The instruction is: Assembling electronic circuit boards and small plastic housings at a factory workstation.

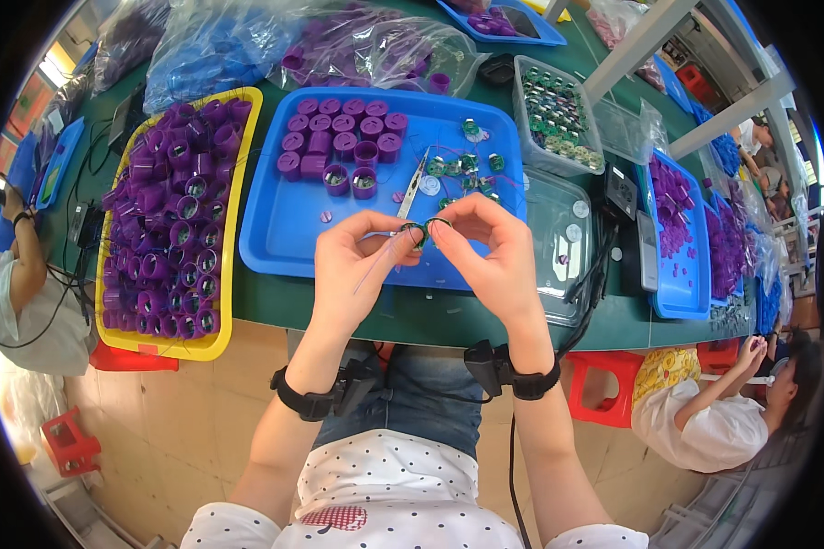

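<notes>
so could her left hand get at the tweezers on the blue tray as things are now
Probably yes. The tweezers lie in the open on the blue tray, just beyond the left hand, with nothing over them. But that hand is pinching a small round part and would need to free its fingers first.

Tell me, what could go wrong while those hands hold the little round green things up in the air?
1. The left hand and right hand pinch small round parts above the blue tray; one might slip and drop.
2. The thin purple wire dangling below could snag on a finger.
</notes>
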Demonstrator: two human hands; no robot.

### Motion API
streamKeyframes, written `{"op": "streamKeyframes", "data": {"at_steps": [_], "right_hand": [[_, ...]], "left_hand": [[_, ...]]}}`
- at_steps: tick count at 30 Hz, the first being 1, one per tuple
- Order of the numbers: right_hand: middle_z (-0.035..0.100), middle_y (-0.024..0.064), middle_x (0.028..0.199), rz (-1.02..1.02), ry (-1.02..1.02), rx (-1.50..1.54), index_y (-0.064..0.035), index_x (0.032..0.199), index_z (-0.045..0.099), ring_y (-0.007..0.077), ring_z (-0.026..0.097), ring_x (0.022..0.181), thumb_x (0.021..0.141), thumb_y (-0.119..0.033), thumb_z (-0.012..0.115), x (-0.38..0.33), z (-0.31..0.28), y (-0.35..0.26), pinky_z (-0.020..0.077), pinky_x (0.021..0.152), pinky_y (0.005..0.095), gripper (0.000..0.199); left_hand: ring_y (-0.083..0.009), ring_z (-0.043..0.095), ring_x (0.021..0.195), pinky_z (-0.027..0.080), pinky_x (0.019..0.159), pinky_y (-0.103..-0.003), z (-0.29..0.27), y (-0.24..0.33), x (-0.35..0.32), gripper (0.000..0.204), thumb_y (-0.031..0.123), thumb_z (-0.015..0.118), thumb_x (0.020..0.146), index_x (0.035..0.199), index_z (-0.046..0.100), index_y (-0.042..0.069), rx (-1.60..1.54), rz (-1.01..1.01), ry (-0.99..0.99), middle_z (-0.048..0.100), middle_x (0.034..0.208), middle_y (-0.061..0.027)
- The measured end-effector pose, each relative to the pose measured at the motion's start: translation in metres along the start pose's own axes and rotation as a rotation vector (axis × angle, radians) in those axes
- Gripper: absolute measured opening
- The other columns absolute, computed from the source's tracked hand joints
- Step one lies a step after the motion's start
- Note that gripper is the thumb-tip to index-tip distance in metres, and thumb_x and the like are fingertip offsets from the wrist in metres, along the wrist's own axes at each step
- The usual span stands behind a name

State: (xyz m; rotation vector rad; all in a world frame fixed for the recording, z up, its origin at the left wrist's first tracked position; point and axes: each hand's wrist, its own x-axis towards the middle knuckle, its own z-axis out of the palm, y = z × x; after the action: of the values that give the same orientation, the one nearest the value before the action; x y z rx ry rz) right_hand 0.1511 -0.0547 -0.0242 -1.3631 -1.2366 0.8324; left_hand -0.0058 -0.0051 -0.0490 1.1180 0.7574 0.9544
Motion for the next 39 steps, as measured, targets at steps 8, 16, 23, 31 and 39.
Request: {"op": "streamKeyframes", "data": {"at_steps": [8, 16, 23, 31, 39], "right_hand": [[0.068, 0.0095, 0.083, -0.181, 0.171, -0.127, -0.0001, 0.086, 0.068, 0.0189, 0.066, 0.077, 0.076, -0.006, 0.068, -0.016, 0.012, -0.003, 0.0521, 0.07, 0.0279, 0.011], [0.068, 0.0127, 0.087, -0.265, 0.489, -0.246, -0.0001, 0.085, 0.068, 0.0219, 0.067, 0.08, 0.074, -0.001, 0.07, -0.041, 0.029, 0.006, 0.0518, 0.07, 0.0289, 0.012], [0.068, 0.0128, 0.086, -0.375, 0.612, -0.388, 0.0007, 0.088, 0.068, 0.0219, 0.067, 0.079, 0.074, 0.0, 0.07, -0.039, 0.041, 0.003, 0.0518, 0.07, 0.029, 0.014], [0.068, 0.0124, 0.085, -0.219, 0.545, -0.124, 0.0013, 0.087, 0.068, 0.0209, 0.066, 0.079, 0.075, 0.0, 0.071, -0.04, 0.043, -0.002, 0.0514, 0.07, 0.028, 0.013], [0.068, 0.0107, 0.086, -0.399, 0.672, -0.399, 0.0011, 0.086, 0.068, 0.021, 0.066, 0.079, 0.074, 0.0, 0.071, -0.033, 0.049, 0.013, 0.0512, 0.07, 0.0285, 0.012]], "left_hand": [[-0.0133, 0.062, 0.074, 0.052, 0.064, -0.024, 0.002, -0.011, -0.01, 0.009, 0.002, 0.066, 0.083, 0.087, 0.061, -0.004, -0.113, 0.064, -0.025, 0.063, 0.087, -0.0092], [-0.0143, 0.063, 0.081, 0.053, 0.066, -0.024, 0.025, -0.014, -0.026, 0.005, -0.002, 0.064, 0.083, 0.086, 0.062, -0.005, 0.057, 0.129, 0.134, 0.058, 0.091, -0.0084], [-0.0153, 0.065, 0.083, 0.053, 0.071, -0.023, 0.026, -0.009, -0.022, 0.007, -0.003, 0.065, 0.082, 0.087, 0.062, -0.006, 0.03, 0.175, 0.163, 0.062, 0.091, -0.0087], [-0.0155, 0.066, 0.084, 0.052, 0.075, -0.024, 0.018, -0.006, -0.025, 0.006, -0.004, 0.066, 0.082, 0.086, 0.062, -0.007, 0.011, 0.184, 0.117, 0.062, 0.091, -0.0087], [-0.0124, 0.064, 0.081, 0.049, 0.07, -0.021, 0.02, -0.01, -0.022, 0.005, -0.004, 0.064, 0.082, 0.086, 0.061, -0.004, 0.182, 0.24, 0.173, 0.066, 0.085, -0.0092]]}}
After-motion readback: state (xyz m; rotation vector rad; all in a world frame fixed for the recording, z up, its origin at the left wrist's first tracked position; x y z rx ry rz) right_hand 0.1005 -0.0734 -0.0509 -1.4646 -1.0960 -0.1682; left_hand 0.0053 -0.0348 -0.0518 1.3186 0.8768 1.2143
